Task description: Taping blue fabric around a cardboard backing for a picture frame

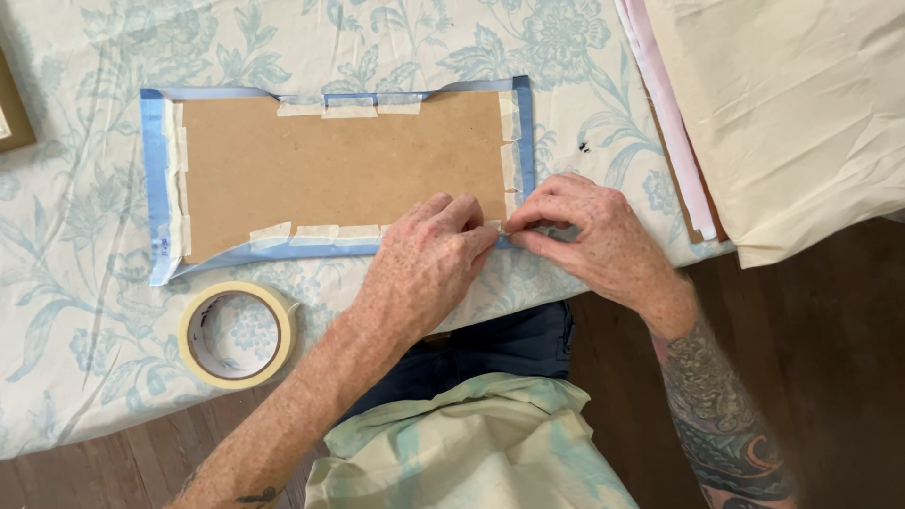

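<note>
While both hands are crowding the near right corner of the board (344, 170), open room is lying mostly to the left and far side of the table. Brown hardboard panel, rectangular, is lying flat on the floral tablecloth (85, 311), long side running left to right, its near edge sitting close to the table's front edge. Blue fabric (156, 188) is wrapping up around all four sides of the board, held down by short strips of pale masking tape (349, 110) along the far edge, both short edges and the near edge. Left hand (424, 264) is pressing flat on the near edge, fingers together and bearing down on the fabric fold. Right hand (589, 231) is lying just beside it, thumb and forefinger pinching together at the corner, fingertips of the two hands almost touching; whether a tape strip is in the pinch, cannot tell. Tape roll (238, 335) is lying flat near the table's front edge, left of the left forearm, apart from the board. Stacked cream cloth (792, 123) with pink sheets under it is occupying the right side, overhanging the table edge.
</note>
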